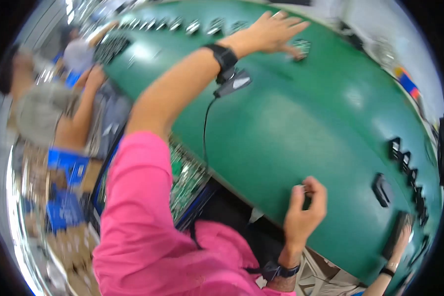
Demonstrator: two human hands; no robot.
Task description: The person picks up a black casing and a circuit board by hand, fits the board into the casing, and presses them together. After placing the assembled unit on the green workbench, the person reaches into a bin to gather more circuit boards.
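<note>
My left arm reaches across the green table to its far side, where my left hand (274, 33) is open with fingers spread. Its thumb is at the edge of a small green circuit board (302, 48); I cannot tell whether it grips the board. A black wristband (223, 56) is on that wrist, and a black device with a cord (234, 84) hangs by it. My right hand (306, 212) is over the near edge of the table, thumb and forefinger curled together. Whatever lies between those fingertips is too small and blurred to name.
A row of small boards (192, 26) lines the table's far edge. A tray of green circuit boards (185, 182) sits by my left side. Black parts (405, 160) and a black device (381, 190) lie right, near another person's hand (403, 239). People (54, 113) sit left.
</note>
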